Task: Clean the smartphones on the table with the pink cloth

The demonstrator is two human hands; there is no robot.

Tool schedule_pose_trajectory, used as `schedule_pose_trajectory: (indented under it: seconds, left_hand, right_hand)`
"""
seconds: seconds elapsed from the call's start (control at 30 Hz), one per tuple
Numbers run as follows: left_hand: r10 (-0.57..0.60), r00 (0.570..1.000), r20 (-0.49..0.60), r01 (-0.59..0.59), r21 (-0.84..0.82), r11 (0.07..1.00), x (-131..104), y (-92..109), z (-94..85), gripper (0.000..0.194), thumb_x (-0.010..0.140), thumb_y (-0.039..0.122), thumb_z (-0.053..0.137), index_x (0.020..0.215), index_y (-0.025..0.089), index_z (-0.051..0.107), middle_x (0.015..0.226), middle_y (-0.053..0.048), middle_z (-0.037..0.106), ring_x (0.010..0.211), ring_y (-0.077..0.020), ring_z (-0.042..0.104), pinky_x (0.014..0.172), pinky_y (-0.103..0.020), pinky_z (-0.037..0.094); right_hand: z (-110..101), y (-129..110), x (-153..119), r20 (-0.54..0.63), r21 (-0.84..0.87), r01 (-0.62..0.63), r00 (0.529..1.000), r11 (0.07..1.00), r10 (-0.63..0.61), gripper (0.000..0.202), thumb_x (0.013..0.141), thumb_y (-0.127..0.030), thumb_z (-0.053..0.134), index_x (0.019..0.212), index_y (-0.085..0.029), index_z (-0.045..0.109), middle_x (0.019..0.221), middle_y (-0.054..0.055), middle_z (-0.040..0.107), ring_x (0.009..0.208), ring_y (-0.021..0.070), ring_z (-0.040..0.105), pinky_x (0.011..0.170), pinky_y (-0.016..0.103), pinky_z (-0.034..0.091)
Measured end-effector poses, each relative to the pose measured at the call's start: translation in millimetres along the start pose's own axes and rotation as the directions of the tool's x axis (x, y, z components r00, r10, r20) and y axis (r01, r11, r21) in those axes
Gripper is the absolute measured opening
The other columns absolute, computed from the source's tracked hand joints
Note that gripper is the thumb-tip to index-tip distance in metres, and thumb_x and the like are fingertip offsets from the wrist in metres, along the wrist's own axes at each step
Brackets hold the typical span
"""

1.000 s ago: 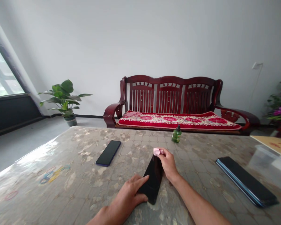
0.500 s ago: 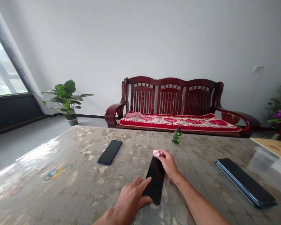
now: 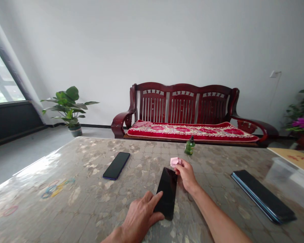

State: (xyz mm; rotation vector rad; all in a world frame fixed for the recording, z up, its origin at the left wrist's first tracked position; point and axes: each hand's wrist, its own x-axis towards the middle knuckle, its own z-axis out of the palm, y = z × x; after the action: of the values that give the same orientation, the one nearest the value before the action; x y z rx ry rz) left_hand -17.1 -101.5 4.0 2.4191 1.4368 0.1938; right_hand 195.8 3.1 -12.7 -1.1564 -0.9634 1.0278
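A black phone (image 3: pixel 168 192) lies on the patterned tabletop in front of me. My left hand (image 3: pixel 144 213) rests at its lower left, forefinger and thumb apart and touching the dark screen. Beside the phone's top right corner, my right hand (image 3: pixel 186 172) pinches a small pink piece of cloth or paper (image 3: pixel 175 161). A second phone (image 3: pixel 116 165) with a blue edge lies further left. Behind my right hand stands a green bottle (image 3: pixel 190 146) with a black top.
A stack of phones (image 3: pixel 263 195) lies at the right, near a clear plastic box (image 3: pixel 286 179) with a tan sheet (image 3: pixel 295 158). Coloured rubber bands (image 3: pixel 56 189) are at the left. Beyond the table (image 3: pixel 91 202) stands a red wooden bench (image 3: pixel 182 104).
My right hand has moved slightly right with the pink piece, off the phone's top edge. My left hand stays on the phone. The view has shifted slightly.
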Motion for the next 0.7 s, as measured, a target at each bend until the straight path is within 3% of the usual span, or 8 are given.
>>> schedule_pose_trajectory:
  seconds: [0.27,0.43,0.53,0.63,0.7]
  left_hand:
    - [0.001,1.0,-0.014,-0.001,0.016,1.0,-1,0,1.5,0.053,0.09,0.037,0.062,0.14,0.031,0.047,0.108,-0.006,0.065,0.094,-0.0228,0.068,0.079,-0.026,0.051]
    - [0.007,1.0,-0.017,-0.007,0.008,1.0,-2,0,2.8,0.053,0.09,0.037,0.062,0.141,0.03,0.047,0.108,-0.006,0.065,0.093,-0.0235,0.068,0.079,-0.027,0.052]
    - [0.009,1.0,-0.025,-0.009,0.009,1.0,-2,-1,4.1,0.051,0.092,0.035,0.059,0.141,0.031,0.046,0.109,-0.006,0.065,0.094,-0.0229,0.068,0.08,-0.027,0.052]
    - [0.017,1.0,-0.009,-0.016,0.033,0.999,-2,1,2.6,0.052,0.092,0.034,0.059,0.142,0.03,0.044,0.111,-0.007,0.064,0.094,-0.0227,0.068,0.081,-0.028,0.052]
    - [0.021,1.0,0.012,-0.022,0.064,0.998,-2,4,0.5,0.054,0.092,0.032,0.059,0.143,0.03,0.042,0.113,-0.007,0.063,0.094,-0.0229,0.068,0.082,-0.029,0.053]
  right_hand:
    - [-9,-1,5,0.104,0.06,-0.093,0.991,0.994,0.086,0.026,0.055,-0.034,0.075,0.073,-0.016,0.071,0.066,0.004,0.069,0.057,0.0155,0.06,0.054,0.026,0.049]
    - [-11,-2,8,0.048,0.008,-0.067,0.997,0.998,0.067,0.037,0.064,-0.053,0.073,0.074,-0.017,0.068,0.065,0.005,0.068,0.054,0.0157,0.059,0.05,0.026,0.047]
    - [-8,-4,3,0.027,-0.063,-0.02,0.999,0.998,0.022,0.036,0.065,-0.053,0.073,0.074,-0.018,0.068,0.06,0.002,0.065,0.054,0.0171,0.057,0.05,0.027,0.045]
    - [-4,-9,-6,0.048,-0.24,0.133,0.991,0.962,-0.125,0.028,0.07,-0.046,0.072,0.081,-0.02,0.071,0.07,0.004,0.068,0.066,0.021,0.062,0.059,0.03,0.048]
    - [-3,-11,-12,0.148,-0.46,0.348,0.937,0.817,-0.316,0.018,0.08,-0.038,0.065,0.086,-0.023,0.072,0.083,0.005,0.07,0.079,0.0222,0.064,0.071,0.031,0.049]
